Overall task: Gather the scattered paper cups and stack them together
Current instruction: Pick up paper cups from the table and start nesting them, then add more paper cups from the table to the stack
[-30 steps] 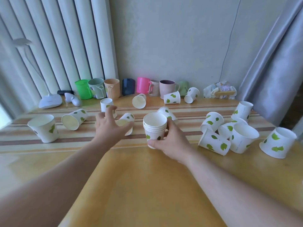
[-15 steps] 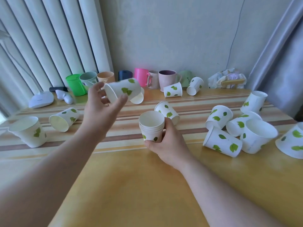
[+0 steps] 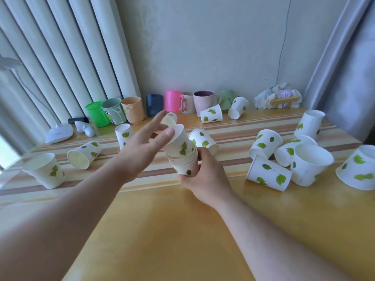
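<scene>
While the right hand (image 3: 205,179) is wrapped around the base of the nested stack of white leaf-print paper cups (image 3: 185,163) at frame centre, the left hand (image 3: 146,147) has its thumb on the rim of the tilted top cup (image 3: 177,140), fingers splayed; looks mid-seating, not fully down.

Handling, my read: thin paper, near weightless, walls crush easily. Grip low on the base or lightly at the rolled rim, where it's stiffest. Cocked cups will jam, so straighten before pushing.

Loose paper cups are scattered on the yellow striped tabletop (image 3: 154,230): a cluster (image 3: 288,165) at right, a tipped cup (image 3: 84,155) and a leaning cup (image 3: 43,171) at left.

Further back, two more (image 3: 211,116) near the row of coloured plastic mugs (image 3: 132,109) at the wall. Those aren't paper; skip them.
</scene>
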